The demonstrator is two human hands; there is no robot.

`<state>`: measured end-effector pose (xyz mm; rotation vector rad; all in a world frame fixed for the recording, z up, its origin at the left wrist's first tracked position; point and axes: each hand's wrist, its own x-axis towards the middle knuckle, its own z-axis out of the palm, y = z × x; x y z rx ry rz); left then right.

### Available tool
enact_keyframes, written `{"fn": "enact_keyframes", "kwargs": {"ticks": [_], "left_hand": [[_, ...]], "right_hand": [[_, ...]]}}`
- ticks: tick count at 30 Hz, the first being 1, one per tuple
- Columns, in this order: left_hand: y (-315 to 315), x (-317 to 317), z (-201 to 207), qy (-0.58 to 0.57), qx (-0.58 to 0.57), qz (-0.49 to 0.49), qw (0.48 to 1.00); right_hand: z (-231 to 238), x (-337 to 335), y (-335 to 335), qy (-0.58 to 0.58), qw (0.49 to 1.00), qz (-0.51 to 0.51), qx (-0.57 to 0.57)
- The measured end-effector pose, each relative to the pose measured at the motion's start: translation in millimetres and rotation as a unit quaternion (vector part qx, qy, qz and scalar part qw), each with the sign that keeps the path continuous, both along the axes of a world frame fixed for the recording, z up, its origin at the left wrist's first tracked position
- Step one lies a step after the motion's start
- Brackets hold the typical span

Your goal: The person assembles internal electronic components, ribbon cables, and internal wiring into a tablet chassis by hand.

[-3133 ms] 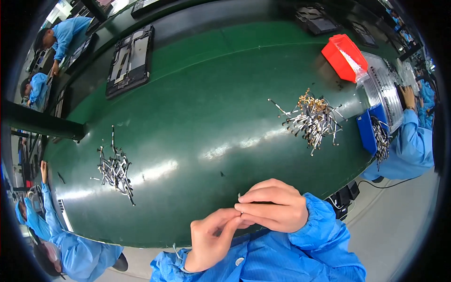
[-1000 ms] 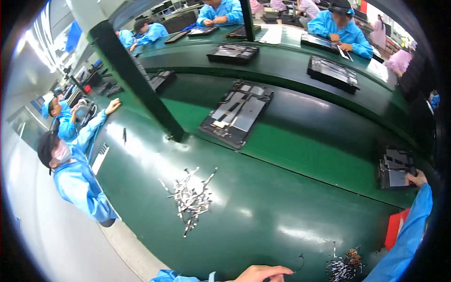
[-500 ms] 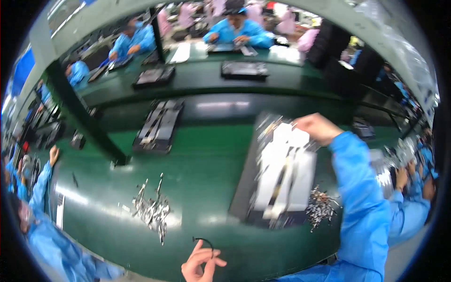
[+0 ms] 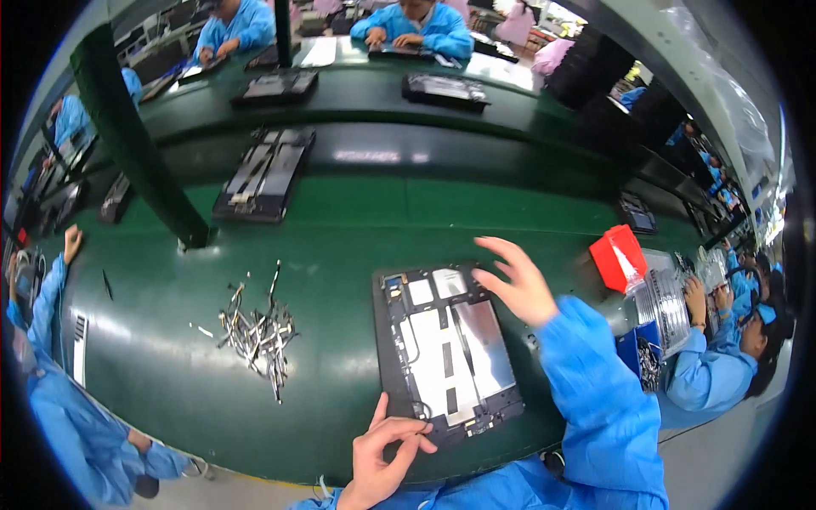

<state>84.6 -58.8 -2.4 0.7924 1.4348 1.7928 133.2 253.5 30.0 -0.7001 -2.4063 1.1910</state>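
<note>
Opened flat black tablet chassis w/ bare silvery inner plates and white patches lies face-down on the long glossy green surface, right in front of the person, a bit right of centre and skewed slightly.

Left hand sits at the chassis' near edge. Thumb and forefinger are pinched together on what looks like a thin dark looped wire or flex at the lower-left corner; too small to say if it's truly gripped. So that grip is closed, prob. on the wire.

Right hand hovers over the far right corner of the chassis, fingers spread wide, grip open, holding nothing. Can't tell if the palm touches the frame.

Progress, as a judgement: the unit is placed and positioned, internals exposed, no cover on it. Work on it looks barely begun. The left hand is only at the wire stage, and no loose part rests on the plates yet.

Heap of small silvery metal strips and brackets lies well to the left on the surface, apart from both hands, seemingly untouched stock.

Red open-front plastic bin stands to the right, beyond the right sleeve. More dark trays w/ similar units sit farther back. Other workers in blue coats sit along both sides.
</note>
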Motion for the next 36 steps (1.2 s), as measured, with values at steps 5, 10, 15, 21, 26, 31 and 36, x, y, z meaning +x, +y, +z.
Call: {"fn": "enact_keyframes", "kwargs": {"ticks": [5,10,15,21,26,31,36], "left_hand": [[23.7,0.9,-10.6,0.086,-0.011,0.042,0.995],[18.4,6.8,-3.2,0.133,-0.067,-0.001,0.989],[12.6,10.6,20.9,0.094,-0.085,0.027,0.992],[19.3,-5.0,40.0,0.320,-0.098,0.050,0.941],[-5.0,-28.4,34.1,0.405,-0.139,0.066,0.901],[-8.3,-66.2,26.7,0.576,-0.186,0.082,0.792],[7.0,-70.5,18.6,0.622,-0.177,0.070,0.759]], "right_hand": [[-19.9,96.0,-76.2,0.011,0.981,-0.072,-0.182],[-34.5,81.4,-125.1,0.058,0.973,-0.055,-0.216],[4.4,78.6,-122.2,-0.001,0.980,-0.055,0.192],[15.1,43.4,-125.6,0.085,0.939,0.240,0.232],[0.0,13.9,-130.8,0.081,0.977,0.193,-0.033],[-16.3,-6.5,-128.7,0.003,0.947,0.040,-0.318],[-17.3,-12.6,-124.8,-0.015,0.966,0.039,-0.256]]}}
